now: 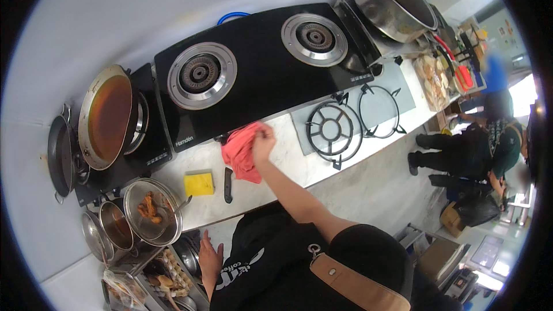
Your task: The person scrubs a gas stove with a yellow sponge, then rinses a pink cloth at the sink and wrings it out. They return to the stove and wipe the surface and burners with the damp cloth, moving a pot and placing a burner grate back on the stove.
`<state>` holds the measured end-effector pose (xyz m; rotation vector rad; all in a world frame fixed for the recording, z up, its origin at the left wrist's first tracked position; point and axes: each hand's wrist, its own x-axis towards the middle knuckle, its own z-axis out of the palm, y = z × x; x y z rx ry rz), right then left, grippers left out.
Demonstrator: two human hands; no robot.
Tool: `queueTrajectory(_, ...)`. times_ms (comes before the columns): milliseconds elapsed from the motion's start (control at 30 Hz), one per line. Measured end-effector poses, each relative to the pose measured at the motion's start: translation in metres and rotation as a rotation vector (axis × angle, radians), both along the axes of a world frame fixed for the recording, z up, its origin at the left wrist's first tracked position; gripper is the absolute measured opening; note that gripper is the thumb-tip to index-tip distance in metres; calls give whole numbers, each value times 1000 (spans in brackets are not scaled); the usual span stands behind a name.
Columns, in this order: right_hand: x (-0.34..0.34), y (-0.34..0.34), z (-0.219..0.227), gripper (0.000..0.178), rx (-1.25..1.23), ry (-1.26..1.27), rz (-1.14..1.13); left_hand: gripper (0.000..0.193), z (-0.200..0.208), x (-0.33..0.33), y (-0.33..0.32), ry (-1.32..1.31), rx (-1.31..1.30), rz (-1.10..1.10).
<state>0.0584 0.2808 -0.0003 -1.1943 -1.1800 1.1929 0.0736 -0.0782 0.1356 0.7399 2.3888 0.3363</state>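
Note:
My right hand [263, 140] grips a red-pink cloth [242, 151] bunched on the pale counter [288, 161], right at the front edge of the black two-burner glass stove [259, 75]. My left hand [209, 257] hangs low by the counter's edge with fingers spread, holding nothing, next to metal trays of food. A yellow sponge [199, 184] and a small black-handled tool [228, 185] lie on the counter just left of the cloth.
Two black pan supports [334, 131] lie on a grey mat right of the cloth. A wok of brown oil [106, 116] sits on a left burner, with a strainer of fried food [152, 210] below. A big steel pot [394, 3] stands far right. A person [478, 150] crouches on the floor.

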Motion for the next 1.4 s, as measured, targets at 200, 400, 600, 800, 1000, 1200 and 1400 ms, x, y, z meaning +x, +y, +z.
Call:
queueTrajectory(200,99,38,19,9,88,7,-12,72,-4,-13,-7,-6,-32,-34)
queueTrajectory(400,184,1,99,15,-557,228,313,72,-6,-27,35,30,81,-171)
queueTrajectory(600,227,10,96,54,-218,251,485,68,-5,-38,84,31,141,-339)
queueTrajectory(800,247,-4,44,56,404,-1207,924,69,-6,-37,102,69,171,-440)
queueTrajectory(1000,291,-48,73,39,419,-530,269,70,-15,-27,84,85,139,-478)
queueTrajectory(1200,288,-12,55,42,211,-702,-142,73,-27,-17,77,90,9,-520)
queueTrajectory(1400,276,22,51,36,80,-870,54,69,-16,-23,80,122,107,-507)
